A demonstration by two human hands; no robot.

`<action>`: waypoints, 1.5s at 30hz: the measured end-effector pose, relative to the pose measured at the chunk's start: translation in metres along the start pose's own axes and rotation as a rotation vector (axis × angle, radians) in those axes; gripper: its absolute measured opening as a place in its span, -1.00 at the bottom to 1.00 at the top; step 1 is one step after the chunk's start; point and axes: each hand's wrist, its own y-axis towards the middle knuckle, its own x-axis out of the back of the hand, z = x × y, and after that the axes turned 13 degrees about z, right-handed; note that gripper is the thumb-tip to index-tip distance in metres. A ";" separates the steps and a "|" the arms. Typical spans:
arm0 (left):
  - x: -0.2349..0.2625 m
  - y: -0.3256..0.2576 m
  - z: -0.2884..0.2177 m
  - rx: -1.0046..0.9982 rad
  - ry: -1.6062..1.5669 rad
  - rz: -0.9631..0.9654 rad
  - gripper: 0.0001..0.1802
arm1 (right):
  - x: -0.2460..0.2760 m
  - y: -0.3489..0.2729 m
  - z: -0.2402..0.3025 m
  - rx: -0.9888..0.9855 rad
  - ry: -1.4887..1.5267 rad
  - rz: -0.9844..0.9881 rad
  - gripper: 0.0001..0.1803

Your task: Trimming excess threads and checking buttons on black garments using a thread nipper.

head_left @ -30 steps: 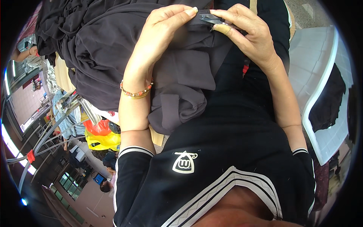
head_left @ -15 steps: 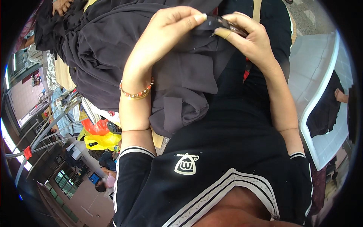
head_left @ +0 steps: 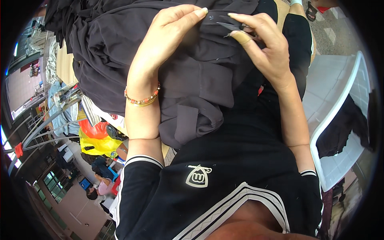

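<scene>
Both hands are sitting a little lower and nearer than a moment ago, and the yellow and orange bags at the left are showing more fully. Lying across the person's lap and spreading far to the left is the large heap of dark charcoal woven garments (head_left: 116, 60), its folded edge hanging down near the middle. To the right, just beside the lap, a white plastic chair (head_left: 340, 108) is standing with dark cloth draped on it. At the far edge of the heap, the left hand (head_left: 168, 36), wearing an orange and gold beaded bracelet (head_left: 141, 99), is pinching a fold of the cloth between thumb and fingers. The right hand (head_left: 266, 46) is closing around small dark metal thread snips (head_left: 234, 27), their blades touching the same fold.
</scene>
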 end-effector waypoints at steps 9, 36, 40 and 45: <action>0.011 0.002 0.019 -0.002 -0.137 -0.051 -0.69 | -0.011 0.006 -0.006 -0.003 -0.063 -0.001 -0.61; 0.004 -0.022 -0.007 -0.610 1.043 -0.156 -0.68 | 0.004 -0.035 -0.023 -0.204 -0.213 0.056 -0.67; 0.010 -0.025 0.008 -0.753 1.168 -0.276 -0.66 | 0.012 -0.053 -0.026 0.004 -0.381 -0.069 -0.70; 0.008 -0.022 0.016 -0.931 1.205 -0.417 -0.69 | 0.022 -0.059 -0.027 0.166 -0.494 -0.134 -0.66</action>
